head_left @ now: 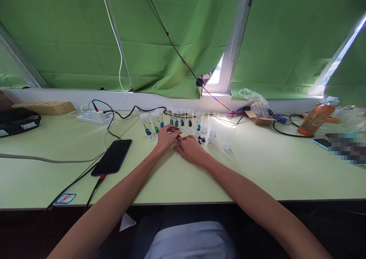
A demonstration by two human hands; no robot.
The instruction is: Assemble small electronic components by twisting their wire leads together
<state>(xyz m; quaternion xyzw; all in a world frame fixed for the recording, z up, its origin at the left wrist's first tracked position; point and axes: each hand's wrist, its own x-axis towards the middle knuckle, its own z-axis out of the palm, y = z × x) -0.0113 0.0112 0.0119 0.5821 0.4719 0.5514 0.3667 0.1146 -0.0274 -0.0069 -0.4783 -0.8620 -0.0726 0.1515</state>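
My left hand and my right hand meet over the middle of the table, fingertips close together. The fingers of both are bent and closed around something small, partly dark, and mostly hidden; I cannot make out its kind. Just beyond them stands a row of clear capped tubes, among them a left tube with a blue piece inside and a right tube, also with a blue piece. Beside my right hand lie small black parts. An overturned clear tube and loose white caps are farther right.
A black phone with a plugged-in cable lies to the left, a white power strip behind it. At right are an orange bottle, cables and a small cardboard box with a plastic bag. Green curtain hangs behind the table.
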